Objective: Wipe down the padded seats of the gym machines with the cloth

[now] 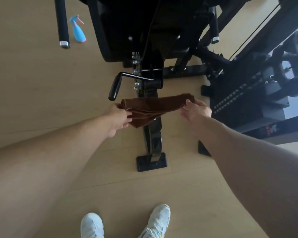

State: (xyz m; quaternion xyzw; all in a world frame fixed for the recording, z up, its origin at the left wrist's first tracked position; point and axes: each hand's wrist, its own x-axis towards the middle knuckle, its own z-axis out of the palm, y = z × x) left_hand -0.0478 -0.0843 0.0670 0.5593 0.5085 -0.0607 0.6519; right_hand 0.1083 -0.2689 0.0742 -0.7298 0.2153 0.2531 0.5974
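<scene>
Cloth [155, 107]: folded, stretched between my hands above the floor, short of the seat [144, 31]. Left hand [120, 117] fingers pinch one end; right hand [196, 109] thumb pinches the other. Wiping here seemingly not begun.

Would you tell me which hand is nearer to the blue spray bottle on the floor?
Left. The left hand is below and right of the spray bottle; the right hand is further right.

Counts, head view:
1 brown cloth [153, 107], 2 hands (left hand [119, 117], right hand [195, 110]), 1 blue spray bottle [77, 30], 2 white shoes [93, 225], 1 crank handle [116, 87], 1 padded seat [144, 28].
</scene>
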